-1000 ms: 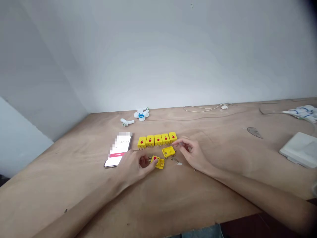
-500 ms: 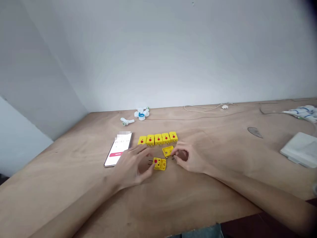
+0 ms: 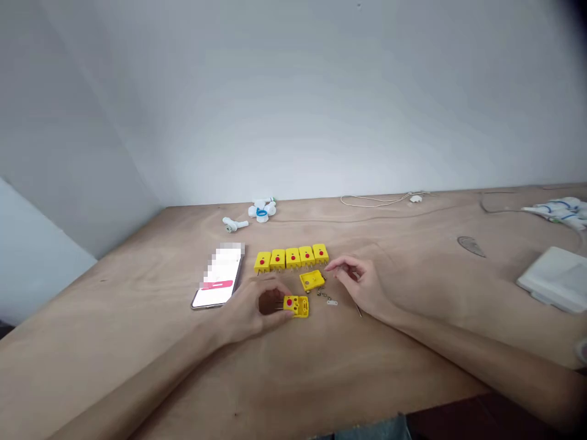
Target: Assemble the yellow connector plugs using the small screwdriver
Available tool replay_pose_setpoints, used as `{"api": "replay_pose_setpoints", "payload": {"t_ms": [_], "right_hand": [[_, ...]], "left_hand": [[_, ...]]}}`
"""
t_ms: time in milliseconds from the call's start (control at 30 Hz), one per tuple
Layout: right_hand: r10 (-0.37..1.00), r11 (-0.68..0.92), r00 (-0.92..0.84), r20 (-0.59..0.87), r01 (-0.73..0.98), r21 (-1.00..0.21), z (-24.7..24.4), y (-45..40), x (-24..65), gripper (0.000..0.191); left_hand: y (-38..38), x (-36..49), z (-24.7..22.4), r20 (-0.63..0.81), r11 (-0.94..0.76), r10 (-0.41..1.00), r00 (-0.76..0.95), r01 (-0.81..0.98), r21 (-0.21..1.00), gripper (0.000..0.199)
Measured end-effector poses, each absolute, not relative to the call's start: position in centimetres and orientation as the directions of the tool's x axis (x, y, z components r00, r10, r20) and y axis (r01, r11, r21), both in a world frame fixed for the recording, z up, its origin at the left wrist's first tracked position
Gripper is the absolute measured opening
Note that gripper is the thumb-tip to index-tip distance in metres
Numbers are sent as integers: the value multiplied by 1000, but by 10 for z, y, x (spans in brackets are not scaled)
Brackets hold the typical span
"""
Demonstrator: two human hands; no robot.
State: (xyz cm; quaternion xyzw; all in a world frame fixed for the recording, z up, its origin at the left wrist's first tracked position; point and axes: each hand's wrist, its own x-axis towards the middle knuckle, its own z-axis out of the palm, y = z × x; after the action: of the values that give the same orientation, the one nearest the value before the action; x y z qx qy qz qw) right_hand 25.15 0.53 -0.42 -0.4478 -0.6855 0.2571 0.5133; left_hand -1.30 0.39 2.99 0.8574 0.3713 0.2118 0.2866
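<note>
The finger and thumb of my left hand (image 3: 257, 305) close on an opened yellow two-pin plug (image 3: 296, 305), gripping its pin end. Its red dot and hollow inside face up. My right hand (image 3: 360, 281) is raised slightly to the right, thumb and forefinger drawn together; whatever is between them is too small to make out. A thin dark rod (image 3: 359, 310) shows below that palm, mostly hidden. Between the hands lie a loose yellow plug cover (image 3: 312, 280), several tiny metal screws (image 3: 323, 294) and a small pale strip (image 3: 332, 302).
Several closed yellow plugs (image 3: 292, 258) stand in a row behind. A phone (image 3: 219, 278) lies to the left. White fittings (image 3: 262, 211) and a thin cord (image 3: 380, 200) are near the wall. A white box (image 3: 554, 278) sits at the right.
My right hand has moved up and right, away from the metal bits, uncovering them and the pale strip. My left finger has come down onto the plug, closing the grip.
</note>
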Motion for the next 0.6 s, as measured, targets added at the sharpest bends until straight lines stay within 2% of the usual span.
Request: {"api": "replay_pose_setpoints", "payload": {"t_ms": [167,367,467,600], "right_hand": [[908,418,-118,402,315,-852,0,6,255,16],[877,435,-395,273,411,-801,4,3,266,14],[839,481,-468,277,403,-778,9,4,271,13],[845,515,-405,349,442,-734,19,7,280,14]], "left_hand": [[5,-12,25,152,-546,764,627,504,669,22],[4,-8,19,163,-560,758,631,503,659,24],[2,-7,21,170,-577,747,643,501,645,26],[1,-8,24,201,-606,733,649,491,625,32]]}}
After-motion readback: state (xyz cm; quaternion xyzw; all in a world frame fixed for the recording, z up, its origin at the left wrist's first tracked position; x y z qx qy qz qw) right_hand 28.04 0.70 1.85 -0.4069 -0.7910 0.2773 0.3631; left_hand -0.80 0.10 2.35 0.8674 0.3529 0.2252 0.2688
